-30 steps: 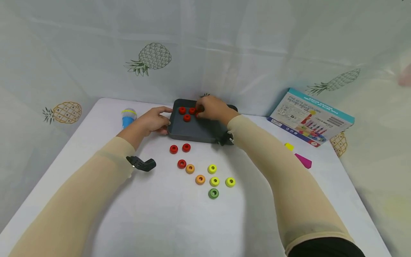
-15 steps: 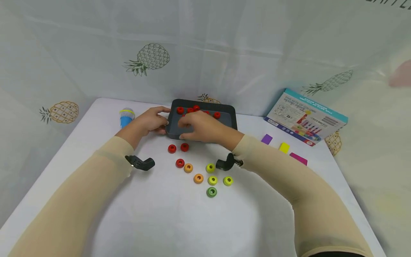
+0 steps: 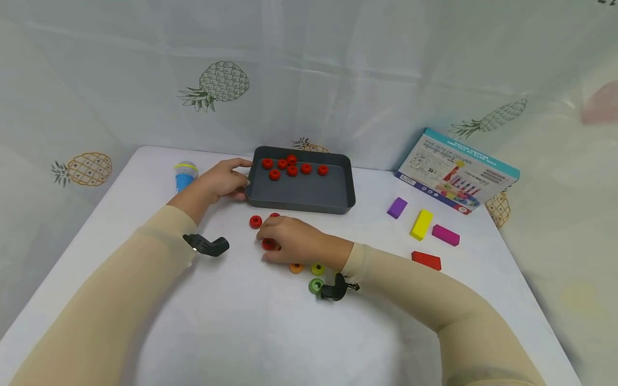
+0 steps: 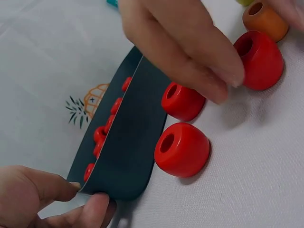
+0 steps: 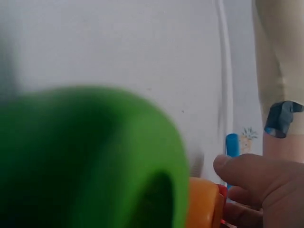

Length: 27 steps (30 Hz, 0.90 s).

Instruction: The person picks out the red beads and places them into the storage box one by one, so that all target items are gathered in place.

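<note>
My left hand grips the left edge of a dark grey tray; in the left wrist view its thumb and fingers pinch the tray's corner. Several red beads lie inside the tray. In front of it, my right hand reaches around a red bead on the table, fingers on one side and thumb on the other, with a gap showing at the fingertips. Two more red beads, one nearer the left and one beside it, stand by the tray's front wall.
Orange, yellow and green beads lie under or beside my right wrist. To the right are purple, yellow, magenta and red blocks and a printed box. A toy microphone stands at the left.
My right hand has left the tray and come forward to the red beads on the table. The tray's red beads are now uncovered. My left hand keeps its hold on the tray.
</note>
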Each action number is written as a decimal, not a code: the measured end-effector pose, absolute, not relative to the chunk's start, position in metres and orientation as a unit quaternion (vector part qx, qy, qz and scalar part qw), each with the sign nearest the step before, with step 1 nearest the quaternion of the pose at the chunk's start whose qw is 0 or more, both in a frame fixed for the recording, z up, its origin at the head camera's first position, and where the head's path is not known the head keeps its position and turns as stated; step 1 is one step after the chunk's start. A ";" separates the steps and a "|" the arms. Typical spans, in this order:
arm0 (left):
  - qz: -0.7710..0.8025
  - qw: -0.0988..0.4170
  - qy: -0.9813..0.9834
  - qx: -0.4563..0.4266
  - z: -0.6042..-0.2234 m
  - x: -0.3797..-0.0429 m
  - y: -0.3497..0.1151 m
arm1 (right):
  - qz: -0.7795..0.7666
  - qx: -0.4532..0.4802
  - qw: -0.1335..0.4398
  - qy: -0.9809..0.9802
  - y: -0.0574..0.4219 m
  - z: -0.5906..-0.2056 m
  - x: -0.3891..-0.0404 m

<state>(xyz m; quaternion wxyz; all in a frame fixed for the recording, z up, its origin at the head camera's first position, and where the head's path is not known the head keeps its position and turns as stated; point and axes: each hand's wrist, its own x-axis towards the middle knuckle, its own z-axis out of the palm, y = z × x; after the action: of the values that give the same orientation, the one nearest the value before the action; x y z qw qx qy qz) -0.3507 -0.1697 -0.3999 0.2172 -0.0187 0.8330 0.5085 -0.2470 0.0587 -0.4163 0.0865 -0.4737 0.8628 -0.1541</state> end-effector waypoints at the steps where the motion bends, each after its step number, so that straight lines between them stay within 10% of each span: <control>1: 0.509 0.217 0.833 -0.019 -0.400 -0.351 -0.170 | -0.153 -0.476 0.084 0.862 0.058 -0.418 -0.247; 27: 0.505 0.218 0.835 -0.017 -0.400 -0.351 -0.169 | -0.179 -0.416 0.051 0.890 0.096 -0.337 -0.312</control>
<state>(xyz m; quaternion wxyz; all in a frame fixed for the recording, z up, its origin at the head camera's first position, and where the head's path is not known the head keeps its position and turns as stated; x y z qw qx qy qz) -0.3508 -0.1691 -0.4001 0.2181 -0.0175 0.8347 0.5054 -0.3121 0.0959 -0.3372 0.0511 -0.4161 0.8900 -0.1794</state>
